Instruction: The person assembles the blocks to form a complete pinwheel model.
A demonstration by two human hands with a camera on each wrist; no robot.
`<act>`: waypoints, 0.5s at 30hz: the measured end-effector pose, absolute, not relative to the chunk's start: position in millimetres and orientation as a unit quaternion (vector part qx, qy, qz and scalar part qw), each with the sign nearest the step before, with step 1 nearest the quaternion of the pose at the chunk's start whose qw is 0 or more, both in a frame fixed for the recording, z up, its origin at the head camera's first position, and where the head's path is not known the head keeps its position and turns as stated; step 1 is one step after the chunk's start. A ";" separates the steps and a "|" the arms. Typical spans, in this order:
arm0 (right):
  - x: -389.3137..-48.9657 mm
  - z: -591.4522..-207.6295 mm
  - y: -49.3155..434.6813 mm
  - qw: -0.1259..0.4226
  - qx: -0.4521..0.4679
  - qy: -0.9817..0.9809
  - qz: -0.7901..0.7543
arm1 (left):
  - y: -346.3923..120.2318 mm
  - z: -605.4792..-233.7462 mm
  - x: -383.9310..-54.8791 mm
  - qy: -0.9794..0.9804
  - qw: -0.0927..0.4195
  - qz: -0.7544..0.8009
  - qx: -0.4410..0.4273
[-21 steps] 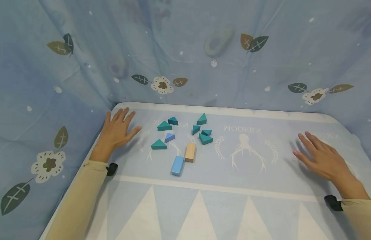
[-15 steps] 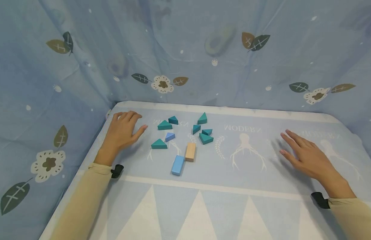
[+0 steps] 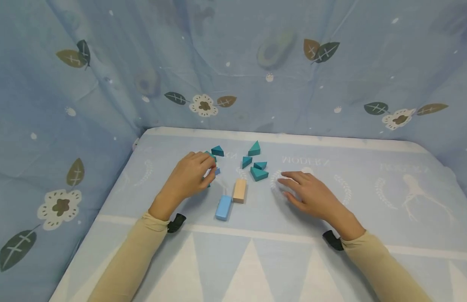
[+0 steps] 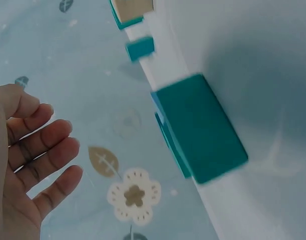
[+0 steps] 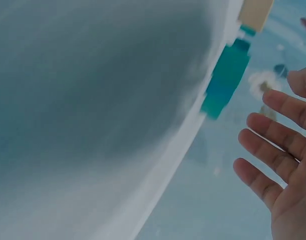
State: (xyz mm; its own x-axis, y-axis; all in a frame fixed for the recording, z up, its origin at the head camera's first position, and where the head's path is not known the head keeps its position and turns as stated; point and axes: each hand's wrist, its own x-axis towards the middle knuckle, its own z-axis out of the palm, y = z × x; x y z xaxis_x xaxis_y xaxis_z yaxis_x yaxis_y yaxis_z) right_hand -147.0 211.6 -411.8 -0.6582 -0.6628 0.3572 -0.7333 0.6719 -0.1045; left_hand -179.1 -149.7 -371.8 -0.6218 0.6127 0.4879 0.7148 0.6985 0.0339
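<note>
My left hand [image 3: 189, 174] hovers over the left group of triangular blocks, partly hiding a teal one and a small blue triangular block [image 3: 217, 171]. In the left wrist view its fingers [image 4: 57, 155] are loosely bent and hold nothing, with a teal block [image 4: 203, 130] standing nearby. A dark teal triangular block [image 3: 217, 151] lies just past the fingertips. Low over the cloth, my right hand [image 3: 312, 195] is spread with relaxed fingers, to the right of a teal triangular block [image 3: 259, 173]. A light blue rectangular block [image 3: 223, 208] and a wood-coloured one [image 3: 239, 191] lie between the hands.
Farther back in the right group are more teal triangular blocks, among them a pointed one [image 3: 254, 149]. The patterned cloth [image 3: 278, 268] covers the table. Behind it and at the left hangs a blue curtain [image 3: 233, 54] with leaf and flower prints.
Both hands have moved inward towards the blocks, the left one rightward and the right one far to the left. The left hand now covers part of the left group. The blocks stay in place.
</note>
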 end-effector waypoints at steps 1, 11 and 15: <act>-148.1 -411.5 203.4 0.145 0.391 -0.900 0.124 | -146.7 -372.7 -178.8 -0.892 0.225 -0.116 -0.374; -158.5 -404.6 136.9 0.120 0.421 -0.886 0.154 | -136.0 -377.8 -175.8 -0.888 0.178 -0.153 -0.395; -161.8 -406.0 118.7 0.119 0.435 -0.879 0.157 | -134.2 -375.2 -174.2 -0.889 0.102 -0.180 -0.408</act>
State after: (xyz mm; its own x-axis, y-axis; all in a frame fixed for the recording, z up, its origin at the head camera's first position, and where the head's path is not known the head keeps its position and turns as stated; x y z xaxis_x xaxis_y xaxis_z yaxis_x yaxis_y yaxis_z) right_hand -161.8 118.7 -406.0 -0.5939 -0.7266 0.3454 -0.8012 0.5731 -0.1720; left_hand -174.2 -134.2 -375.2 -0.6459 0.6895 0.3277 0.7627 0.6020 0.2365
